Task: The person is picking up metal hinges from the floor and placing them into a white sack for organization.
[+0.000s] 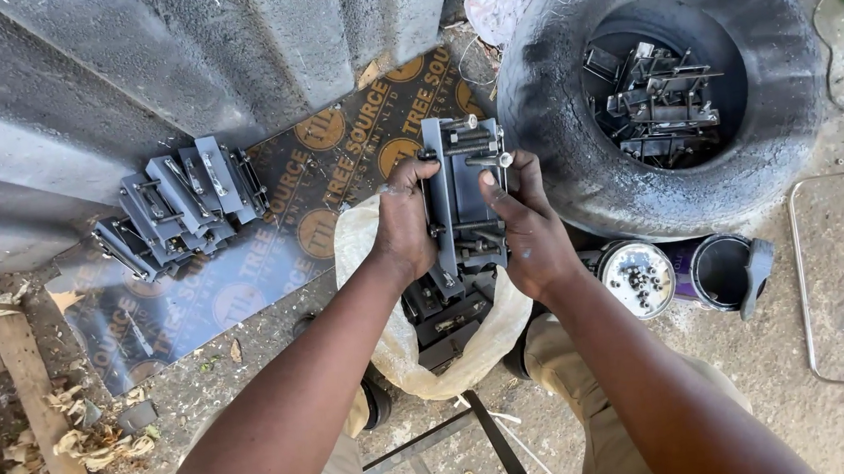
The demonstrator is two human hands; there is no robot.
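Both hands grip one grey metal bracket assembly (463, 199) fitted with bolts, held upright over the lap; the left hand (403, 223) clasps its left edge, fingers curled around the plate, and the right hand (532, 228) closes on its right edge with the thumb pressed on the face; just beneath the hands, between the knees, a pale sack (401, 354) sits open with more dark metal parts (445, 317) inside; right of the sack stand a small tin of nuts (638, 277) and, touching it, a purple can (721, 272) with its lid tipped off; to the left, a row of finished grey assemblies (179, 211) leans on a brown printed board (272, 249) against a corrugated metal wall (129, 79); farther off, an old tyre (574, 125) lies flat, holding a heap of similar brackets (657, 103) in its centre.
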